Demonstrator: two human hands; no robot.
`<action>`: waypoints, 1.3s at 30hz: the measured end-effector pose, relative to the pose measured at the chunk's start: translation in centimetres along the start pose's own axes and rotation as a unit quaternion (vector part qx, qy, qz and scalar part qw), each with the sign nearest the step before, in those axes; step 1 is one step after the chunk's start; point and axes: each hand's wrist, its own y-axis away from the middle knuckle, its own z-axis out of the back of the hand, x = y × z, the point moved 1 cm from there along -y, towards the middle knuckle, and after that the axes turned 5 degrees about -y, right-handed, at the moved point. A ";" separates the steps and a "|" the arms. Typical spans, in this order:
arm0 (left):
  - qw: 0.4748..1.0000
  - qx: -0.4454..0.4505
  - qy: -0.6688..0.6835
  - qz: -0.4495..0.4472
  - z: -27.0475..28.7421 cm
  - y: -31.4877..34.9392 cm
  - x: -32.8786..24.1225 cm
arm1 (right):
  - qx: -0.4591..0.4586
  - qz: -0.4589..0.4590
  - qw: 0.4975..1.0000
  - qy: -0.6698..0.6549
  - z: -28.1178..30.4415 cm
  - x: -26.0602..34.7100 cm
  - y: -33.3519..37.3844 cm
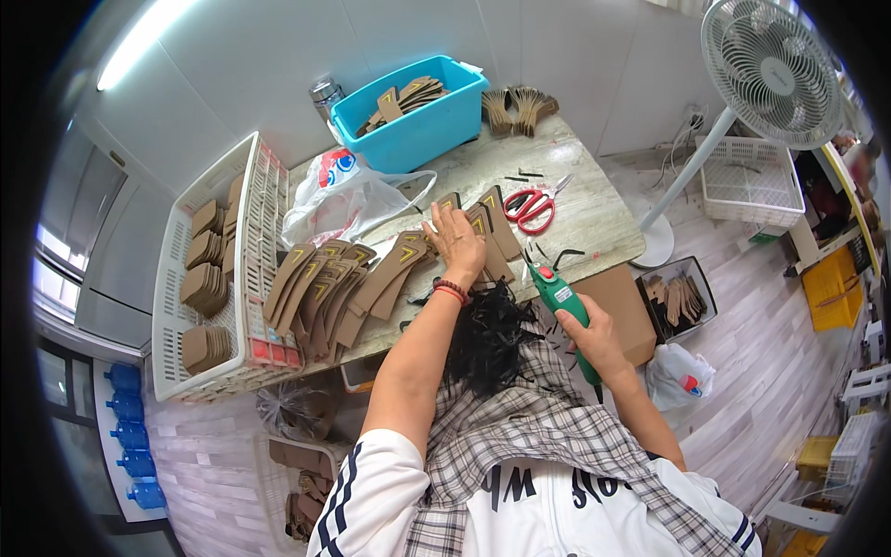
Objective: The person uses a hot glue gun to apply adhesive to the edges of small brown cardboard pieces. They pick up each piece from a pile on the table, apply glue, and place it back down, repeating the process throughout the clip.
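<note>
My left hand (457,243) lies on a few brown flat pieces, its fingers stretched out and spread. Next to it are more brown pieces (499,223) with yellow chevron marks. To its left a fanned row of brown curved pieces (320,288) covers the table's near edge. My right hand (601,340) is wrapped round a green electric cutter (562,295) with a red button, its blades pointing up toward the table edge. Red-handled scissors (531,210) lie just beyond the cutter. Black strips (492,339) are heaped on my lap.
A blue bin (413,139) with brown pieces stands at the back of the table (594,204), beside a white plastic bag (343,209). Stacked pieces fill a white crate (200,381) at the left. A standing fan (775,79) and a box of scraps (677,302) are right.
</note>
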 end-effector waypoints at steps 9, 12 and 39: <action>0.989 -0.050 0.125 0.062 1.9 0.5 -1.2 | -0.024 -0.013 0.999 -0.017 -0.7 0.9 -0.4; 0.880 -0.036 0.452 0.140 2.7 0.8 -1.7 | -0.033 0.015 0.999 -0.014 -1.0 1.4 -0.7; 0.673 0.059 0.684 0.275 9.5 5.8 -6.2 | -0.034 0.096 0.994 -0.031 -2.8 4.6 -0.1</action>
